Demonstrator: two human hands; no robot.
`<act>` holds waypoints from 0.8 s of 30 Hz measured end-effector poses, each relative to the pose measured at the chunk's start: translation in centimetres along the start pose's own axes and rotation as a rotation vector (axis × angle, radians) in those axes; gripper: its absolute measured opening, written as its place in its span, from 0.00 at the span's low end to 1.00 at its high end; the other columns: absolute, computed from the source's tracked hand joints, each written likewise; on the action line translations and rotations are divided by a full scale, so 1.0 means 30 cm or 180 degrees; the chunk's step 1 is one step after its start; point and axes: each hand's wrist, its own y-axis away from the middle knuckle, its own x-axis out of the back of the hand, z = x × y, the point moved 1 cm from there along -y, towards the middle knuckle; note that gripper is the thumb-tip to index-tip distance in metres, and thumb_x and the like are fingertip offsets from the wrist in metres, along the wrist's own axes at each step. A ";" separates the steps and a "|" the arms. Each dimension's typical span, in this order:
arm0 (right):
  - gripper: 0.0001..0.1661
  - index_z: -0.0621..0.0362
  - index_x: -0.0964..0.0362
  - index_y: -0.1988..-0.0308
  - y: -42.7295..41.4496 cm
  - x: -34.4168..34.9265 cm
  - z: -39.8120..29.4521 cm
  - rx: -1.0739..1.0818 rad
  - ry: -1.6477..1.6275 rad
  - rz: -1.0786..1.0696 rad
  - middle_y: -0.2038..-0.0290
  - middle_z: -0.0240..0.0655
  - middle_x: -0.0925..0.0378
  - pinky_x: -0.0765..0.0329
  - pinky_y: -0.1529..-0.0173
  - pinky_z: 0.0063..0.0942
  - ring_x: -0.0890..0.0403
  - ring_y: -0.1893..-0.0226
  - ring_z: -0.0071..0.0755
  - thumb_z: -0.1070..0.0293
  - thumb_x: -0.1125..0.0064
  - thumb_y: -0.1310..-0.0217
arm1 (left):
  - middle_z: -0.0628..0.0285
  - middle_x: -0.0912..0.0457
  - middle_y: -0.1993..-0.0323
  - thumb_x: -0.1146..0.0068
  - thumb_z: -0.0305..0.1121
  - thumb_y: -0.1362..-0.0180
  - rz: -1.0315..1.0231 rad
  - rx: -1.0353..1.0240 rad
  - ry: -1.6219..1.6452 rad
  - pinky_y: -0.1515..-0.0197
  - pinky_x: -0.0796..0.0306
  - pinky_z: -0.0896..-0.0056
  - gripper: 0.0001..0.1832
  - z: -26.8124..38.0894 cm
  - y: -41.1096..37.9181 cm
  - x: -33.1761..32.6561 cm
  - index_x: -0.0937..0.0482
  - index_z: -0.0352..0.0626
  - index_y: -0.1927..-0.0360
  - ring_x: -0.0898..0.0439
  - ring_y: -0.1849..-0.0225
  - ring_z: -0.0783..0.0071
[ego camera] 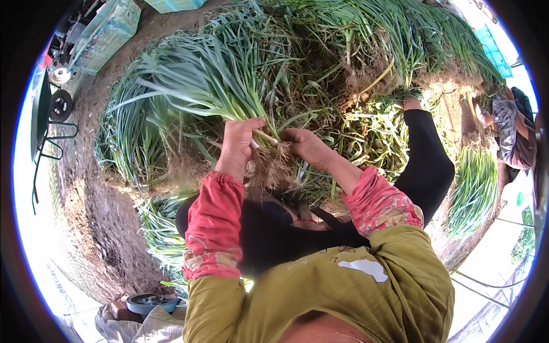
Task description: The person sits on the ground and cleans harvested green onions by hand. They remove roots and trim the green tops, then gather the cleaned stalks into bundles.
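Note:
My left hand (241,141) is closed around the lower stems of a bunch of long green leafy plants (214,81), which look like leeks or green onions. Their leaves fan out up and to the left, and their stringy roots (270,165) hang below the fist. At the right side of the root end, my right hand (306,145) has curled fingers touching or close to the white stem bases; whether it pinches a stem cannot be told. Behind both hands lies a large heap of the same plants (146,85), with loose leaves (369,137) to the right.
More plants lie in a bundle (474,193) on the right and in another pile (163,227) at lower left. Crates (107,38) and a wheelbarrow (40,111) stand left. A co-worker (514,128) is at the far right. A blue round object (152,302) is at bottom left.

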 end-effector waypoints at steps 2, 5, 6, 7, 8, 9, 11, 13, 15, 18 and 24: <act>0.15 0.64 0.29 0.60 -0.008 0.015 0.010 -0.0171 0.0638 0.0169 0.70 0.36 0.24 0.29 0.62 0.25 0.27 0.68 0.25 0.63 0.47 0.38 | 0.45 0.20 0.71 0.47 0.15 0.52 0.0060 0.0006 -0.0194 0.77 0.21 0.62 0.09 -0.010 0.011 -0.023 0.25 0.20 0.65 0.19 0.75 0.57; 0.18 0.65 0.28 0.60 -0.011 -0.056 -0.103 0.0505 0.0802 0.1355 0.68 0.39 0.24 0.29 0.60 0.24 0.27 0.68 0.25 0.59 0.46 0.38 | 0.50 0.21 0.72 0.47 0.13 0.54 0.0086 -0.0190 -0.0185 0.76 0.22 0.63 0.10 -0.027 0.014 -0.028 0.24 0.23 0.65 0.19 0.75 0.59; 0.16 0.64 0.28 0.60 -0.014 -0.065 -0.105 0.0725 0.0562 0.1431 0.68 0.37 0.24 0.29 0.61 0.24 0.27 0.68 0.25 0.61 0.46 0.38 | 0.51 0.21 0.72 0.47 0.12 0.54 0.0116 -0.0216 -0.0159 0.76 0.23 0.64 0.11 -0.028 0.013 -0.041 0.25 0.26 0.65 0.19 0.74 0.60; 0.15 0.64 0.28 0.60 -0.019 -0.072 -0.100 0.0946 0.0320 0.1505 0.68 0.36 0.24 0.29 0.61 0.24 0.27 0.68 0.25 0.62 0.46 0.38 | 0.52 0.21 0.71 0.46 0.11 0.55 0.0144 -0.0241 -0.0134 0.76 0.23 0.64 0.12 -0.029 0.014 -0.054 0.25 0.29 0.64 0.19 0.74 0.61; 0.13 0.64 0.27 0.61 -0.023 -0.074 -0.092 0.1168 0.0075 0.1578 0.68 0.34 0.24 0.29 0.61 0.24 0.26 0.68 0.25 0.64 0.47 0.37 | 0.52 0.20 0.75 0.41 0.19 0.53 0.0147 -0.0456 -0.0247 0.79 0.23 0.71 0.05 -0.027 0.018 -0.065 0.21 0.27 0.71 0.19 0.77 0.64; 0.11 0.64 0.27 0.61 -0.024 -0.074 -0.078 0.1378 -0.0185 0.1653 0.68 0.33 0.24 0.29 0.61 0.23 0.26 0.68 0.24 0.66 0.47 0.37 | 0.52 0.19 0.75 0.40 0.21 0.53 0.0179 -0.0326 -0.0379 0.79 0.23 0.72 0.06 -0.004 0.028 -0.074 0.21 0.28 0.71 0.19 0.77 0.66; 0.08 0.59 0.26 0.61 0.018 -0.041 -0.040 0.1060 -0.2432 0.1159 0.69 0.32 0.23 0.25 0.58 0.23 0.23 0.67 0.24 0.69 0.50 0.36 | 0.52 0.19 0.76 0.38 0.23 0.53 0.0264 -0.0063 -0.0634 0.78 0.23 0.73 0.06 0.068 0.052 -0.055 0.20 0.31 0.71 0.19 0.77 0.70; 0.08 0.60 0.26 0.63 0.090 0.022 -0.031 0.0477 -0.1190 0.0984 0.73 0.30 0.25 0.25 0.62 0.22 0.23 0.70 0.23 0.69 0.50 0.35 | 0.55 0.20 0.79 0.37 0.26 0.52 0.0204 -0.0180 -0.0755 0.75 0.23 0.74 0.09 0.109 0.041 0.013 0.21 0.31 0.69 0.20 0.78 0.72; 0.09 0.62 0.28 0.63 0.165 0.087 -0.022 -0.0002 0.0511 0.0677 0.75 0.32 0.27 0.25 0.66 0.23 0.25 0.73 0.23 0.69 0.51 0.35 | 0.55 0.20 0.79 0.39 0.26 0.51 0.0127 -0.0536 -0.0354 0.75 0.23 0.74 0.09 0.134 0.025 0.049 0.21 0.29 0.68 0.20 0.79 0.71; 0.12 0.62 0.29 0.57 0.218 0.290 0.224 0.0001 0.3068 -0.0141 0.67 0.41 0.23 0.25 0.60 0.27 0.22 0.68 0.36 0.67 0.49 0.38 | 0.55 0.21 0.79 0.40 0.25 0.52 -0.0076 -0.0528 -0.0178 0.76 0.25 0.73 0.10 0.133 -0.006 0.046 0.22 0.27 0.68 0.21 0.80 0.67; 0.31 0.59 0.40 0.40 0.233 0.281 0.193 0.0316 0.3340 0.0734 0.41 0.44 0.35 0.38 0.37 0.37 0.36 0.40 0.48 0.64 0.44 0.42 | 0.56 0.22 0.80 0.41 0.25 0.51 -0.0063 -0.0484 -0.0093 0.73 0.25 0.70 0.11 0.160 0.014 0.067 0.23 0.25 0.68 0.22 0.79 0.67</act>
